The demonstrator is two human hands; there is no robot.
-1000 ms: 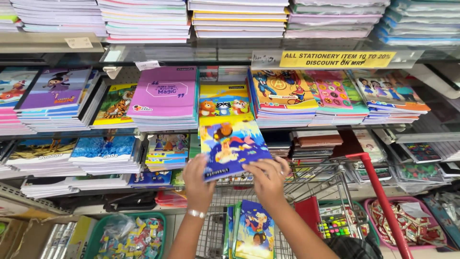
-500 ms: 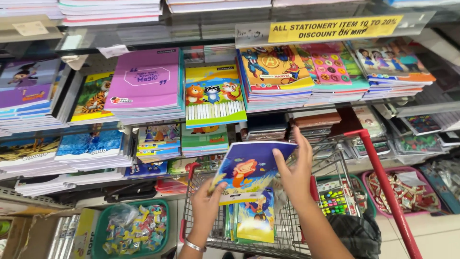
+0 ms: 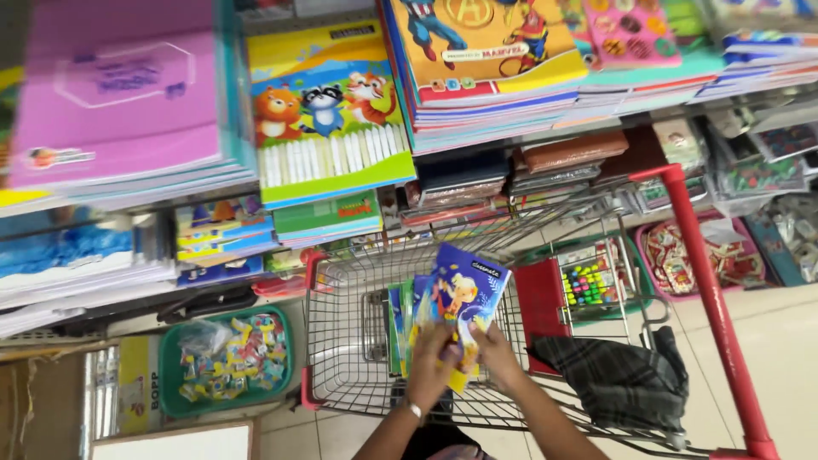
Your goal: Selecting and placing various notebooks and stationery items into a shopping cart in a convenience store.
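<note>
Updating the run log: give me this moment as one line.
left hand: holding blue picture book | right hand: holding same book | book: inside wire cart, beside upright books

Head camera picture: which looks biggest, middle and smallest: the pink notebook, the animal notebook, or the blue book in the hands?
1. Pink notebook, though cut off by the edge.
2. Animal notebook.
3. Blue book, held by both hands and lower down, so less sure.

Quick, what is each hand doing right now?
Left hand: closed on the blue cartoon book over the cart.
Right hand: gripping the same book.
</note>
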